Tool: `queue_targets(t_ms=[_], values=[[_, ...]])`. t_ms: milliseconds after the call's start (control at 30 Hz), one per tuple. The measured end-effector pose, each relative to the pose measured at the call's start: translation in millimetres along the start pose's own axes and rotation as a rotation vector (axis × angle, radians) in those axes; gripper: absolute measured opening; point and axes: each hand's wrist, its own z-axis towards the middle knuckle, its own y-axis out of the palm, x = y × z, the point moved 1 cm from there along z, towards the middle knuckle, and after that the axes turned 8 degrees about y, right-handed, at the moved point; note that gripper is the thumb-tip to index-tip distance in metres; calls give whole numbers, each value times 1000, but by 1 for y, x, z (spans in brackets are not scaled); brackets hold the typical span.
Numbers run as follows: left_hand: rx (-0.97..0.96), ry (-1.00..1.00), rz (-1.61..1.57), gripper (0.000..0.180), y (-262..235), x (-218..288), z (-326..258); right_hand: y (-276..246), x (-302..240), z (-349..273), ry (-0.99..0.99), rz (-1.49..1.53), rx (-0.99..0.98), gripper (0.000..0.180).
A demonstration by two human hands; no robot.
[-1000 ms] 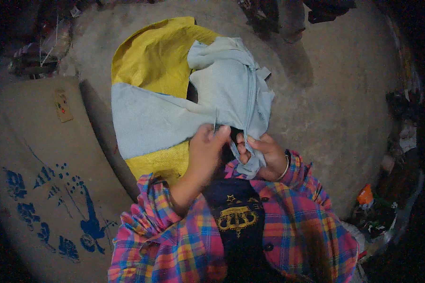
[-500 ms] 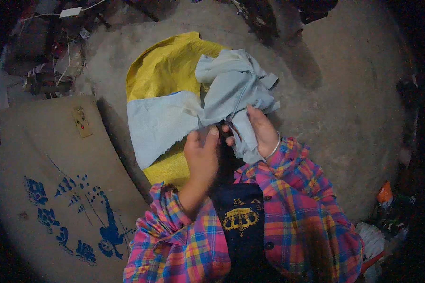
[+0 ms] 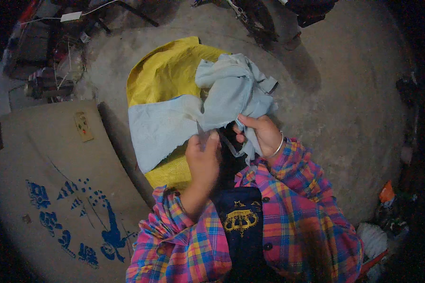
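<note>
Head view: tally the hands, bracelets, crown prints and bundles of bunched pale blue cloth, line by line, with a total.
Left hand and right hand: 2
Bracelet: 1
Crown print: 1
Bunched pale blue cloth: 1
Total: 5

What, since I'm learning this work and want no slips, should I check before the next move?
1. Right hand gripping the pale blue cloth: ok.
2. Thin piece pinched in the left hand identifiable: cannot tell, too blurred.
3. Pale blue cloth lying flat at the right: not ok, bunched and folded.
4. Plaid sleeves not covering either hand: ok.
5. Anything under the yellow fabric: cannot tell, hidden.
</note>
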Motion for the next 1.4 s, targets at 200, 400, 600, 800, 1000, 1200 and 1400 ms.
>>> queue_targets(t_ms=[200,400,600,800,1000,1200,1400], values=[[-29,-75,140,15,-11,-5,-1,-2,0,-10,96,34,162,13],[-36,-15,94,14,-13,-14,0,-11,1,10,326,195,-206,20],[-36,10,131,15,-13,-10,-1,-3,-4,0,146,-45,109,15],[-113,20,295,17,-16,-13,-3,3,-1,-17,-92,-233,359,14],[-734,-276,602,27,-32,-2,-29,-16,3,-27,-168,-386,439,11],[-710,-110,446,33,-1,-14,-32,-19,9,-34,-165,-390,635,13],[-655,-125,483,31,14,-21,-24,-16,10,-39,-109,-419,546,16]])
